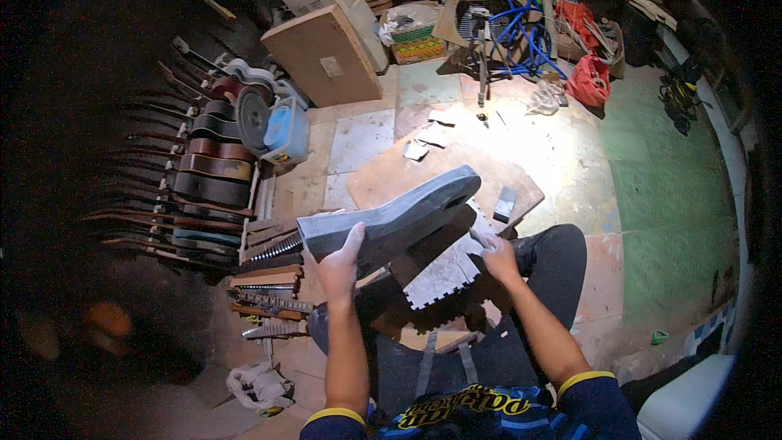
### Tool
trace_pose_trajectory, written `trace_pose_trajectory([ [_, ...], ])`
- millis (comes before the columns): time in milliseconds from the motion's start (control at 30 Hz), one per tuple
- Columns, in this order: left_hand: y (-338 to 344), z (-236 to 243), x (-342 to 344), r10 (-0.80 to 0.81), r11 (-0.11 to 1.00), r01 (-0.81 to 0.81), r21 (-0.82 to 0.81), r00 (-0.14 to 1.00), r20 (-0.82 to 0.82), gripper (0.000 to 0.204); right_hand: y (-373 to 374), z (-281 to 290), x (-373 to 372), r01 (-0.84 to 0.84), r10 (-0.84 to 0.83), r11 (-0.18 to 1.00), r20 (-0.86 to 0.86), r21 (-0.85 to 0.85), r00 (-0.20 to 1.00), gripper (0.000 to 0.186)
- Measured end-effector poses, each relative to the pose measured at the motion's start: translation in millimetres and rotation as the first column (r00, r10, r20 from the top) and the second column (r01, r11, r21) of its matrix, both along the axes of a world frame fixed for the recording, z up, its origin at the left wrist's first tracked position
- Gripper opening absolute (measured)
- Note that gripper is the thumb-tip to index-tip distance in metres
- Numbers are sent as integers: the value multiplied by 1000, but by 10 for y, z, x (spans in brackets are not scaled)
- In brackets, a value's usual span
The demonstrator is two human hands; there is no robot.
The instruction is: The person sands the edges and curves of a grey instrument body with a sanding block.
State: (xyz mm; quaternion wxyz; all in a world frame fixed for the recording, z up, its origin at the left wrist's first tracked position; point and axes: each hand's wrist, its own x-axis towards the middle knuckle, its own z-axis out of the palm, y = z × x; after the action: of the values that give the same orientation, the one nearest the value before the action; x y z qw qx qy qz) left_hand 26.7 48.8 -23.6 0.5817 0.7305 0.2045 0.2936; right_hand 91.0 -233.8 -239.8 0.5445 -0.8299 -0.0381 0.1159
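Observation:
A long grey, dusty piece, which looks like an unfinished guitar body seen edge-on, is held tilted above my lap, its right end higher. My left hand grips its left end, thumb over the upper edge. Beside the lower right side, my right hand has its fingers bent and drawn together; whatever they hold, if anything, is hidden. Below the piece lies a pale foam mat with jigsaw edges, across my legs. A small grey block rests on a flat brown board just beyond my right hand.
Torn paper scraps lie on the board. Several guitars stand in a rack at left, near a plastic tub. Guitar necks lie by my left knee. At the back are a blue hose, red bags and a cardboard panel.

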Motion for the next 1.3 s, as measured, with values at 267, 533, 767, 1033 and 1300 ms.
trace_pose_trajectory([
  [267,-43,-177,435,182,983,-182,4,983,8,34,154,-206,-54,-57,58,996,16,-63,998,42],
  [533,135,-190,640,379,925,-358,124,860,-343,85,140,-110,-47,-101,103,990,14,-94,995,42],
  [767,234,-412,765,443,895,-447,-3,886,137,99,160,3,-57,-122,118,986,-39,-113,992,43],
  [1033,224,-363,643,340,923,-333,191,941,-3,71,193,-14,-80,-139,132,984,-69,-109,989,49],
  [1300,166,-205,610,151,970,-143,194,988,-26,31,175,-11,-62,-168,165,979,-42,-113,985,47],
])
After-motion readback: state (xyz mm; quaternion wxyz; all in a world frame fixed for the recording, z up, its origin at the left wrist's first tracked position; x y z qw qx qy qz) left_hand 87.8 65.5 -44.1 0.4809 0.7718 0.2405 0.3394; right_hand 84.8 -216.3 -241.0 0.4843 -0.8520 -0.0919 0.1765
